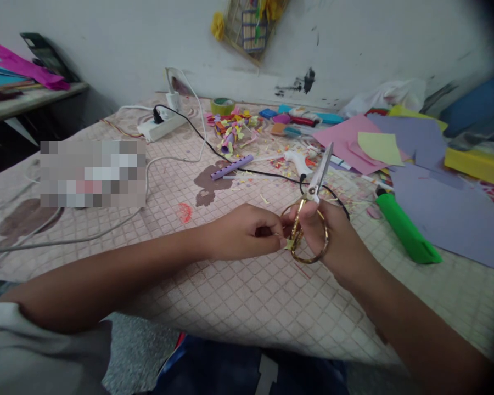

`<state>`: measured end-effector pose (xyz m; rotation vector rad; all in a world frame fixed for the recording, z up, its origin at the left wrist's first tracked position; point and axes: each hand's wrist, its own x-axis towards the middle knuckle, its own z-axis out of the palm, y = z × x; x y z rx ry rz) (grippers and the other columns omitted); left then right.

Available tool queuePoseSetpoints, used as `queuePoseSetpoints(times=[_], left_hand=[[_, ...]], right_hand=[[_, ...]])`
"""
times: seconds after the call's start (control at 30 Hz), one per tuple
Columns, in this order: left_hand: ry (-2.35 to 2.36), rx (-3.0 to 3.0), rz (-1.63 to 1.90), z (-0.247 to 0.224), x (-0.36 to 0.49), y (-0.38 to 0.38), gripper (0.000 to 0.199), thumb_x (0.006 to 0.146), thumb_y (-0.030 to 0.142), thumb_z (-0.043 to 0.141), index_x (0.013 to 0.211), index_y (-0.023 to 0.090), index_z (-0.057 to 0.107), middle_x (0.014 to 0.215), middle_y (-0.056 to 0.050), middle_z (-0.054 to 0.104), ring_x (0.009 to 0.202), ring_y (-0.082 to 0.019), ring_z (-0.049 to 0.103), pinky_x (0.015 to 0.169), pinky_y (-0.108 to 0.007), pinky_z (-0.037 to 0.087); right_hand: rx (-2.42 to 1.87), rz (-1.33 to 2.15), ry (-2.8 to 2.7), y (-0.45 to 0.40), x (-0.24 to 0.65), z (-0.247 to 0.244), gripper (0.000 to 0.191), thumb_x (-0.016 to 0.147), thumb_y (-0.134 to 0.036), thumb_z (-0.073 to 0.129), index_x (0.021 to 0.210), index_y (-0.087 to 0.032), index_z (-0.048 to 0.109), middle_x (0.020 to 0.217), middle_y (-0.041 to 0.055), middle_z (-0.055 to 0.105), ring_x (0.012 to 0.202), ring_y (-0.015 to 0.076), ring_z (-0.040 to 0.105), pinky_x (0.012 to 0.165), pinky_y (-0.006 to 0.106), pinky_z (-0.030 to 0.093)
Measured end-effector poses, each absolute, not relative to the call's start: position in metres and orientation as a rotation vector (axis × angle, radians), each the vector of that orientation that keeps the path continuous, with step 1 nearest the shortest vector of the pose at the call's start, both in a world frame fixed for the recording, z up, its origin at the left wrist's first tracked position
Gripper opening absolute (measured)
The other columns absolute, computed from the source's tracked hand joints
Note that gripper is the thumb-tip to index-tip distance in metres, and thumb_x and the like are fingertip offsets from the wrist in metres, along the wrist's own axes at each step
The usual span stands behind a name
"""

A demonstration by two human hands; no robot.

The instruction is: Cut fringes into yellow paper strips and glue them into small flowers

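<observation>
Left hand (247, 233) pinching yellow-green scrap (289, 243), beside scissors (313, 191) in right hand (333, 233)

Flat, rather dim light is spread over the wall (140, 49) and counter (230, 296), only faint shadows being cast, while fine detail is softened by blur, the right edge is darkened, and a left patch is pixelated.

Beyond the hands (247, 233) to the left, a white oblong power strip (158, 130); straight ahead, a white plain wall (354, 44) with black stains (309, 80).
</observation>
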<state>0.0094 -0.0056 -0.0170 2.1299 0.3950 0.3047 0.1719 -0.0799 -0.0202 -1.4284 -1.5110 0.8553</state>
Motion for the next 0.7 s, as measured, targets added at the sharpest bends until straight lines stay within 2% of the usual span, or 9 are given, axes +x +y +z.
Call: queuePoseSetpoints(times=[0.17, 0.37, 0.7], left_hand=[[0.388, 2.149, 0.308, -0.0167, 0.0101, -0.0079, 0.017, 0.080, 0.021, 0.050, 0.073, 0.010, 0.060, 0.064, 0.001, 0.055, 0.056, -0.005, 0.043, 0.053, -0.016, 0.034], [0.371, 2.173, 0.341, -0.0156, 0.0109, -0.0109, 0.016, 0.080, 0.021, 0.050, 0.074, 0.010, 0.061, 0.061, 0.002, 0.053, 0.054, -0.005, 0.043, 0.052, -0.016, 0.034], [0.404, 2.156, 0.384, -0.0132, 0.0104, -0.0140, 0.012, 0.078, 0.018, 0.052, 0.070, 0.012, 0.060, 0.057, 0.004, 0.051, 0.052, -0.004, 0.043, 0.051, -0.015, 0.034]], right_hand=[[-1.432, 0.837, -1.469, -0.0778, 0.1711, -0.0212, 0.049, 0.074, -0.071, 0.044, 0.073, -0.022, 0.049, 0.066, 0.0016, 0.059, 0.058, 0.0153, 0.057, 0.051, 0.026, 0.045], [-1.419, 0.788, -1.472, -0.0763, 0.1703, -0.0209, 0.050, 0.072, -0.071, 0.046, 0.067, -0.022, 0.048, 0.060, 0.0001, 0.055, 0.054, 0.0147, 0.054, 0.046, 0.026, 0.042], [-1.412, 0.822, -1.430, -0.0773, 0.1706, -0.0216, 0.044, 0.076, -0.066, 0.047, 0.070, -0.023, 0.055, 0.062, 0.0006, 0.060, 0.053, 0.0141, 0.055, 0.046, 0.025, 0.043]])
